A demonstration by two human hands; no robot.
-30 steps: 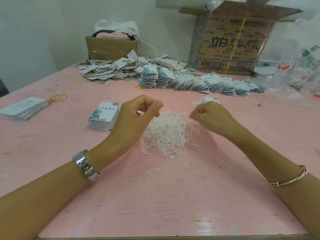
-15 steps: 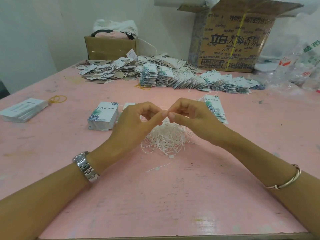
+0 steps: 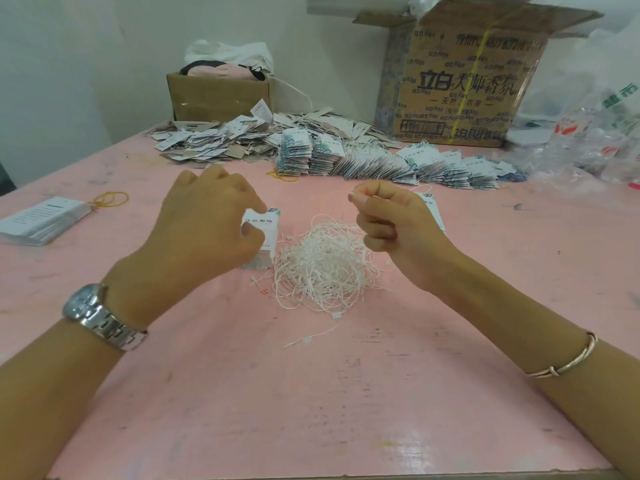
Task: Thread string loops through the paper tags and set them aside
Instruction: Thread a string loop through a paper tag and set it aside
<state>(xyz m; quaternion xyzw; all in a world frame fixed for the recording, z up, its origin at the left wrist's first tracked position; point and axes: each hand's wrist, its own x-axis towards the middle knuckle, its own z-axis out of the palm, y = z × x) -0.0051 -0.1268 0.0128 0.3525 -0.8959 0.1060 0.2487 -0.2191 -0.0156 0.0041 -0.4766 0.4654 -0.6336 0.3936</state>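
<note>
Though well under way, unfinished: threaded tags (image 3: 398,164) banked along far side; string loops (image 3: 325,268) heaped centre; left hand (image 3: 204,230) pinching top of unthreaded stack (image 3: 268,237); right hand (image 3: 394,223) curled, pinching strung tag (image 3: 433,213).

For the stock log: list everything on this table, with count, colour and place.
string loops: a pile, white, centre
tag stack: one, white-green, left of pile
finished tags: many, white-green, rows at back
loose tags: heap, white-grey, back left
card stack: one, white, left edge
rubber bands: two, yellow, left and back
cardboard boxes: two, brown, against wall
plastic bags: several, clear, right
left hand: one, pinching tag stack
right hand: one, holding a strung tag
</note>
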